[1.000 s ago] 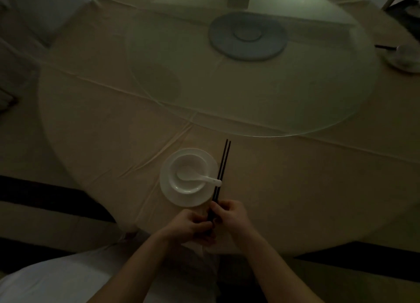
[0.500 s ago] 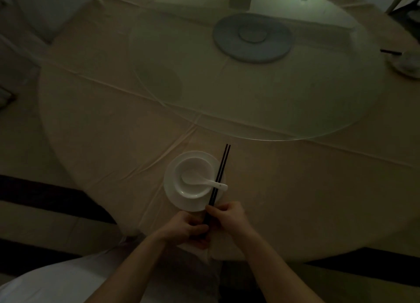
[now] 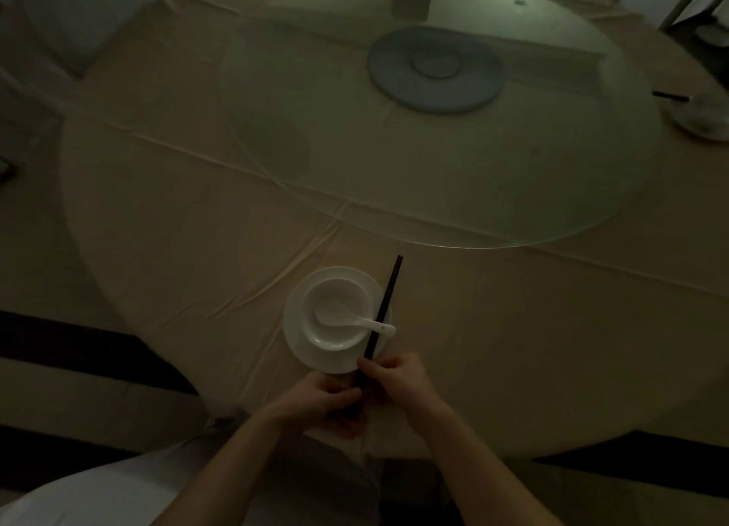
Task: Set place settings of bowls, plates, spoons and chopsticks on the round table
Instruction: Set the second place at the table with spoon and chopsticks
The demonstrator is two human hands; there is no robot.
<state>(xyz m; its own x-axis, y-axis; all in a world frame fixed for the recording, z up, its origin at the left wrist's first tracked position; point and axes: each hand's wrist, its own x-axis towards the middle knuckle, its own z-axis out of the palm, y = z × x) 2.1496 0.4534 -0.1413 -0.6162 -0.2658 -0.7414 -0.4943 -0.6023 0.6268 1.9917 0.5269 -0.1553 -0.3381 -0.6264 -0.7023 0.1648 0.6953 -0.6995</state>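
1. Your left hand [image 3: 327, 401] is at the near edge of the tabletop [image 3: 197, 249]. Its grip is closed, with the fingers curled round the lower end of the chopsticks [image 3: 385, 302].
2. Your right hand [image 3: 400, 379] sits just beside the left one and a little farther up the sticks. Its grip is also closed, with thumb and fingers pinching the pair just above your left hand.
3. The two dark chopsticks lie close together as one pair. They slant away from you and slightly to the right, and their tips point toward the glass turntable [image 3: 434, 178].
4. The sticks pass over the right rim of the white plate [image 3: 294, 328] and across the spoon's handle. In this dim light you cannot tell whether they touch either one.
5. The plate lies on the tabletop right in front of your hands, and a white bowl [image 3: 337, 289] sits in its middle.
6. A white spoon [image 3: 347, 317] lies in the bowl. Its scoop rests in the hollow, and its handle reaches out over the bowl's right rim.
7. The glass turntable covers the middle of the tabletop, well apart from the plate, with a round grey hub [image 3: 436, 70] under its centre.
8. At the far right edge there is a second setting [image 3: 706, 121], with dark chopsticks [image 3: 670, 96] beside it on its left; it is too blurred to make out more.
9. A pale chair back [image 3: 79, 17] stands beyond the tabletop at the upper left.
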